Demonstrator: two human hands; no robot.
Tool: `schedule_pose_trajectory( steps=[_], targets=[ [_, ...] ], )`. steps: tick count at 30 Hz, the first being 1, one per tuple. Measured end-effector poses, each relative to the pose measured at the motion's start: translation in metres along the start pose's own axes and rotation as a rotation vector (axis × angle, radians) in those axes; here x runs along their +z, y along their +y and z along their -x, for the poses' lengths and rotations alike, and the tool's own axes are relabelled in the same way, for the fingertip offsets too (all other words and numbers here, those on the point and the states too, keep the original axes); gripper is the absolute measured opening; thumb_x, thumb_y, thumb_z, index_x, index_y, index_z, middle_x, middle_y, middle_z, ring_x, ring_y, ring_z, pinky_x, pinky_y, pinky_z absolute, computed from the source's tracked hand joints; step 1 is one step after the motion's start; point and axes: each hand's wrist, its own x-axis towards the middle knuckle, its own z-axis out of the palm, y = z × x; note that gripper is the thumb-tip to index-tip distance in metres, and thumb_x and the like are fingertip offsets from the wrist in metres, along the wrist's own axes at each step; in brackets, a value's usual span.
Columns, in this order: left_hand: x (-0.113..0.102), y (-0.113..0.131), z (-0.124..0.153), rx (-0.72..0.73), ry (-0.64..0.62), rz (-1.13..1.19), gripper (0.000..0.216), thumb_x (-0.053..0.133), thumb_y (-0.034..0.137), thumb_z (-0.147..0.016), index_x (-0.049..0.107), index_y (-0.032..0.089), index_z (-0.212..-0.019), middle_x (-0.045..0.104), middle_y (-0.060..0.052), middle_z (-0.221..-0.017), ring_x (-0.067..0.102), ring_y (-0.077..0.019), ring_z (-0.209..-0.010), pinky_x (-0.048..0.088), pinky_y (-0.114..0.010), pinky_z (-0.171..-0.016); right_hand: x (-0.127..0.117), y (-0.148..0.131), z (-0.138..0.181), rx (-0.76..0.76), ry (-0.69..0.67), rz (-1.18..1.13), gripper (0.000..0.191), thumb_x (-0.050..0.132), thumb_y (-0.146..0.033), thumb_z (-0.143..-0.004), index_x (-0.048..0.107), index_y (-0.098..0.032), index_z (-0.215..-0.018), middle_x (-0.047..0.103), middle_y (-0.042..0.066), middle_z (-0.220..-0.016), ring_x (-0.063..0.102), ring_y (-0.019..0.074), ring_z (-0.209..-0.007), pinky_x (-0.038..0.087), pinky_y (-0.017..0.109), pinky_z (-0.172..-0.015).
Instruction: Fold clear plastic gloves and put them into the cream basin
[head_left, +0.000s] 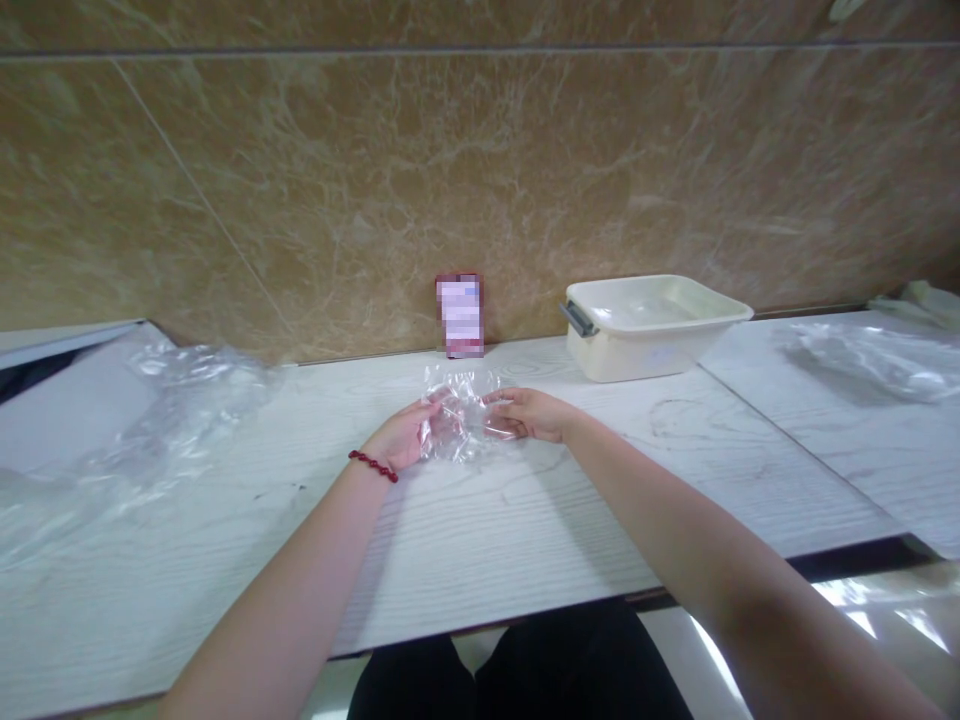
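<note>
A crumpled clear plastic bag (463,425) is between my hands, just above the middle of the white wood-grain table (480,540). My left hand (409,433), with a red bead bracelet (373,466) at the wrist, grips the bag's left side, its fingertips partly behind the shiny film. On the other side, my right hand (529,415) has its thumb and fingers closed on the bag's right edge. Whether anything lies inside the bag cannot be made out.
A phone-like card (461,315) with a red edge leans on the marble wall (375,200). Right of it stands a cream plastic bin (637,350) with a grey handle. Clear plastic bags lie at the left (187,400) and far right (885,360). The table's front edge is close to my lap.
</note>
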Motion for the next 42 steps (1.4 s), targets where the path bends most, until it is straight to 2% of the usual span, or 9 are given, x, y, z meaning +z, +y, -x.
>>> schedule_pose_trajectory(
  steps=[7,12,17,20,23,28,32,37,42],
  targets=[
    [-0.001,-0.001,0.002,0.043,-0.048,0.029,0.028,0.044,0.008,-0.077,0.049,0.02,-0.102,0.063,-0.005,-0.088,0.06,-0.0162,-0.08,0.048,-0.035,-0.074,0.0,0.004,-0.004,-0.15,0.09,0.085,0.016,0.046,-0.016,-0.078,0.056,-0.02,-0.091,0.059,-0.001,-0.061,0.057,0.0072,-0.054,0.044,0.015,-0.044],
    [-0.001,-0.003,0.001,0.1,-0.003,0.029,0.019,0.044,0.005,-0.075,0.052,0.015,-0.089,0.064,-0.006,-0.083,0.061,-0.0164,-0.077,0.048,-0.032,-0.071,-0.001,0.004,-0.007,-0.172,0.165,0.031,0.013,0.048,-0.012,-0.075,0.058,-0.019,-0.081,0.058,-0.002,-0.062,0.055,0.006,-0.054,0.046,0.018,-0.051],
    [-0.002,-0.004,0.001,0.122,-0.03,0.015,0.016,0.05,0.002,-0.068,0.052,0.013,-0.08,0.063,-0.004,-0.074,0.061,-0.0136,-0.069,0.048,-0.027,-0.068,0.001,0.003,-0.009,-0.201,0.26,0.022,0.013,0.049,-0.009,-0.071,0.058,-0.015,-0.064,0.055,-0.003,-0.054,0.05,0.0044,-0.047,0.041,0.015,-0.045],
    [0.0,-0.001,0.004,0.114,-0.061,0.027,0.019,0.048,-0.001,-0.064,0.053,0.013,-0.076,0.061,-0.002,-0.07,0.059,-0.0112,-0.065,0.047,-0.026,-0.069,0.002,0.003,-0.011,-0.213,0.285,0.005,0.017,0.048,-0.006,-0.069,0.054,-0.015,-0.055,0.055,-0.002,-0.056,0.054,0.0067,-0.054,0.044,0.018,-0.051],
    [0.003,0.004,0.009,0.069,-0.112,0.08,0.015,0.043,0.012,-0.069,0.055,0.012,-0.078,0.06,-0.005,-0.072,0.059,-0.0151,-0.068,0.047,-0.032,-0.068,0.0,0.004,-0.013,-0.231,0.303,-0.005,0.02,0.046,-0.002,-0.066,0.052,-0.014,-0.051,0.055,-0.001,-0.058,0.055,0.008,-0.059,0.047,0.022,-0.059],
    [0.005,0.006,0.009,0.008,-0.037,0.087,0.033,0.036,0.038,-0.078,0.055,0.014,-0.066,0.06,-0.006,-0.07,0.058,-0.0187,-0.075,0.046,-0.037,-0.07,-0.004,0.006,-0.017,-0.322,0.353,0.01,0.021,0.041,-0.002,-0.061,0.05,-0.014,-0.048,0.054,-0.002,-0.062,0.054,0.0071,-0.063,0.047,0.022,-0.064],
    [0.005,0.0,0.005,0.043,-0.053,-0.013,0.023,0.044,0.027,-0.077,0.058,0.01,-0.068,0.061,-0.006,-0.07,0.058,-0.015,-0.072,0.047,-0.029,-0.069,-0.009,0.009,-0.021,-0.38,0.352,0.055,0.018,0.042,-0.005,-0.06,0.05,-0.014,-0.047,0.053,-0.002,-0.066,0.053,0.008,-0.065,0.046,0.023,-0.063],
    [0.008,-0.006,0.004,0.081,0.038,-0.192,0.015,0.059,0.013,-0.067,0.061,0.01,-0.081,0.062,-0.005,-0.076,0.057,-0.0108,-0.068,0.046,-0.021,-0.062,-0.013,0.012,-0.023,-0.448,0.394,0.25,0.015,0.041,-0.008,-0.06,0.052,-0.014,-0.051,0.053,0.0,-0.069,0.05,0.0073,-0.061,0.041,0.019,-0.053],
    [0.008,-0.007,0.001,0.19,0.115,-0.223,0.026,0.066,0.015,-0.059,0.061,0.012,-0.085,0.062,-0.003,-0.075,0.056,-0.01,-0.065,0.046,-0.021,-0.06,-0.01,0.009,-0.022,-0.53,0.476,0.426,0.018,0.051,-0.022,-0.064,0.051,-0.017,-0.08,0.052,0.0,-0.078,0.048,0.007,-0.061,0.038,0.02,-0.054]
  ],
)
